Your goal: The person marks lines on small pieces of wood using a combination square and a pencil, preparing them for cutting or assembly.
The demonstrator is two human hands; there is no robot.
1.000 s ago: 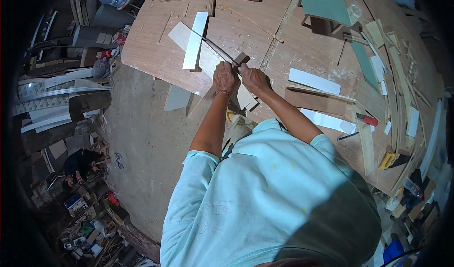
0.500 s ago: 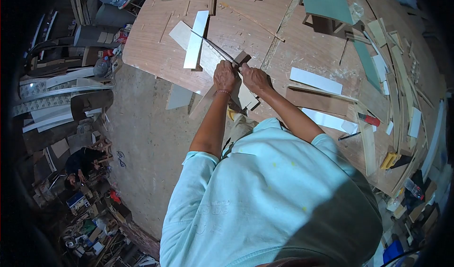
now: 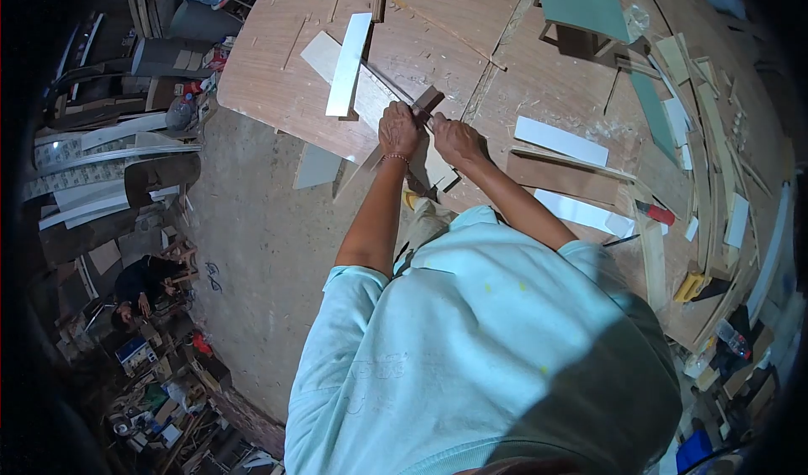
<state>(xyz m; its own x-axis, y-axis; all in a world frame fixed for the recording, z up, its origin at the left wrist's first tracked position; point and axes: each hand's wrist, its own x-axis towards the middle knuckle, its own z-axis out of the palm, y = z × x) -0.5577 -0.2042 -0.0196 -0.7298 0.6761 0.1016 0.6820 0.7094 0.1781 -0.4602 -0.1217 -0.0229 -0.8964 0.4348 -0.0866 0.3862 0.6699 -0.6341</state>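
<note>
Together, left hand (image 3: pixel 398 129) and right hand (image 3: pixel 459 143) curl inward, their hold unclear, beside a wooden block (image 3: pixel 430 99). At their ten o'clock lies a white strip (image 3: pixel 348 67).

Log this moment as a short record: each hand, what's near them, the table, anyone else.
Left hand: fingers curled, over the pale board; exact grip hidden
Right hand: fingers curled, beside left hand; exact grip unclear
Just beyond hands: small brown block
Across pale board: white strip
Table: wooden, scattered offcuts
Far side: green-topped piece
Right side: red tool, yellow-handled tool
Other person: lower left, away from table
</note>
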